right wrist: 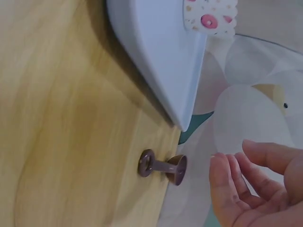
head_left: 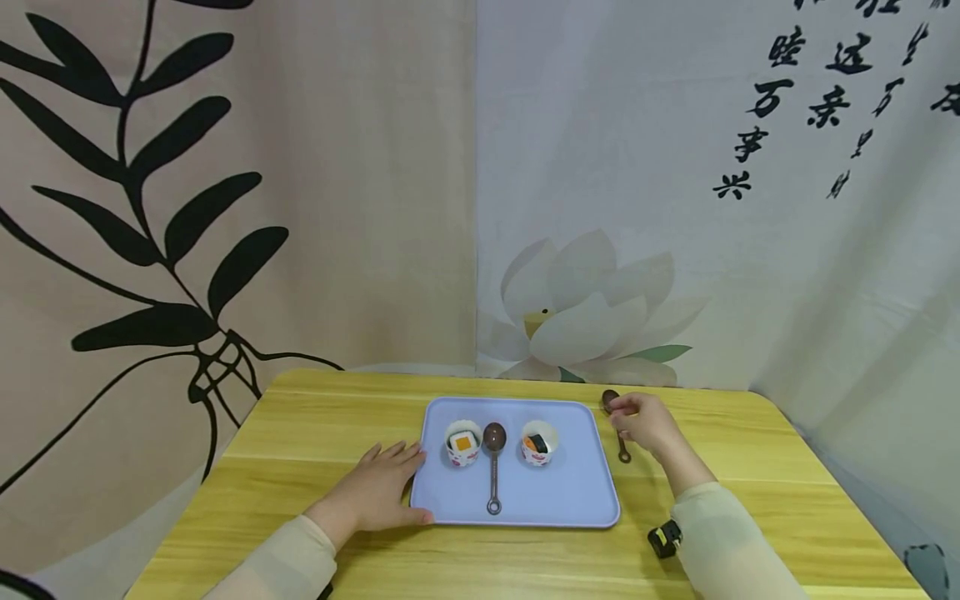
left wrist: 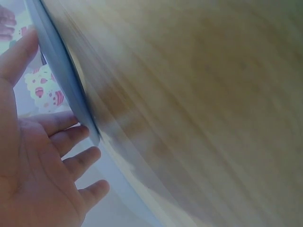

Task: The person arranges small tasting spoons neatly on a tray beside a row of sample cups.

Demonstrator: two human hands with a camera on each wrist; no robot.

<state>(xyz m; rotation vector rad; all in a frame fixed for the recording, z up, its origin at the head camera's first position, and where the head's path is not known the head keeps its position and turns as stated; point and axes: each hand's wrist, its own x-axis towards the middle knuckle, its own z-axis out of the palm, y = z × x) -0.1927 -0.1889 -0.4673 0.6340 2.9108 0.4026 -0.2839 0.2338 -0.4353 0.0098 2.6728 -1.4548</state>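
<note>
A pale blue tray [head_left: 570,496] lies on the table, its left rim touched by my left hand [head_left: 382,490] with fingers spread; the left wrist view shows fingertips along the tray's edge. On the tray a brown spoon [head_left: 494,467] lies between two patterned paper cups, the left cup [head_left: 462,457] and the right cup [head_left: 536,457], each with a small sushi-like piece inside. Right of the tray lies a second brown spoon [head_left: 623,452]. My right hand [head_left: 651,427] hovers over it, thumb and fingers loosely bent; in the right wrist view a gap separates them from the spoon [right wrist: 163,166].
The yellow wooden table [head_left: 360,408] ends at a curtain [head_left: 390,208] printed with leaves, a flower and characters. A small black object [head_left: 663,539] sits at the right sleeve's wrist.
</note>
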